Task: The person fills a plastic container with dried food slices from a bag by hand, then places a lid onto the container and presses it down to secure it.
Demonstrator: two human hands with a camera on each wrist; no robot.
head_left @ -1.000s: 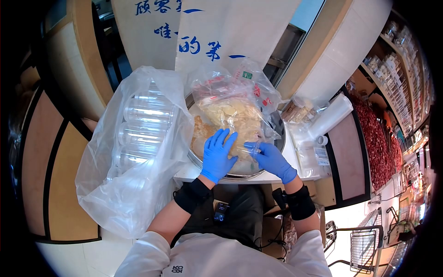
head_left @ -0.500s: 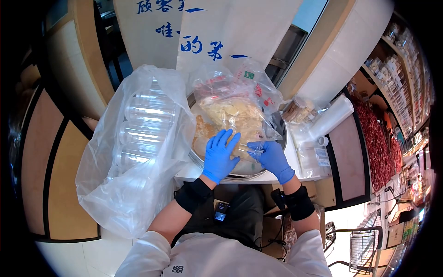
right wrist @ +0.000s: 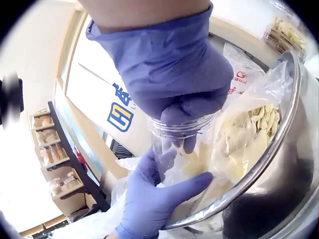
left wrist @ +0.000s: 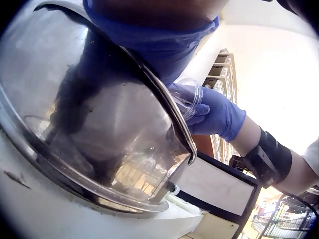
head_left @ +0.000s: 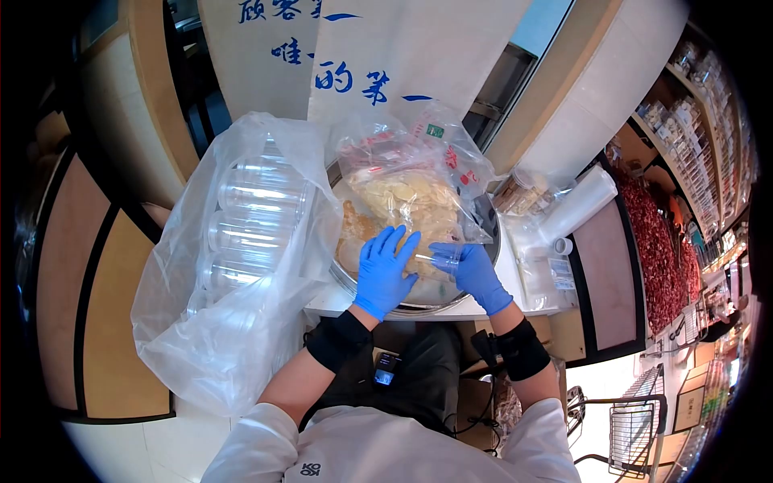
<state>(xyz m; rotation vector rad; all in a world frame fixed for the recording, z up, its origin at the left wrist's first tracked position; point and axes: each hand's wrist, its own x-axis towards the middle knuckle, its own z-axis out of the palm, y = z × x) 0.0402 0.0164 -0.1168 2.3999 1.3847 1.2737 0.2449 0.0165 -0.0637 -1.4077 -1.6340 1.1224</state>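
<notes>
A clear plastic jar (head_left: 445,258) (right wrist: 182,149) lies between the two blue-gloved hands, above a steel bowl (head_left: 435,308) (left wrist: 109,119). My right hand (head_left: 477,278) (left wrist: 214,114) (right wrist: 172,74) grips the jar at its threaded mouth, some fingers inside it. Around the jar's other end, my left hand (head_left: 385,272) (right wrist: 152,196) is spread, with fingers mostly straight and thumb apart; how firmly it touches is unclear. In the bowl lie pale yellow dried pieces in a clear bag (head_left: 403,197) (right wrist: 239,139), with loose amber pieces (head_left: 350,229) to the left.
On the left stands a large translucent bag (head_left: 161,298) of stacked clear jars (head_left: 258,221). Right of the bowl are a filled jar (head_left: 519,191), a plastic roll (head_left: 580,201) and flat bags (head_left: 538,278). A shopping cart (head_left: 632,435) stands at lower right.
My right hand has shifted its grip on the jar and turned slightly, and the jar has turned with it. My left hand has moved slightly right, its fingers still spread.
</notes>
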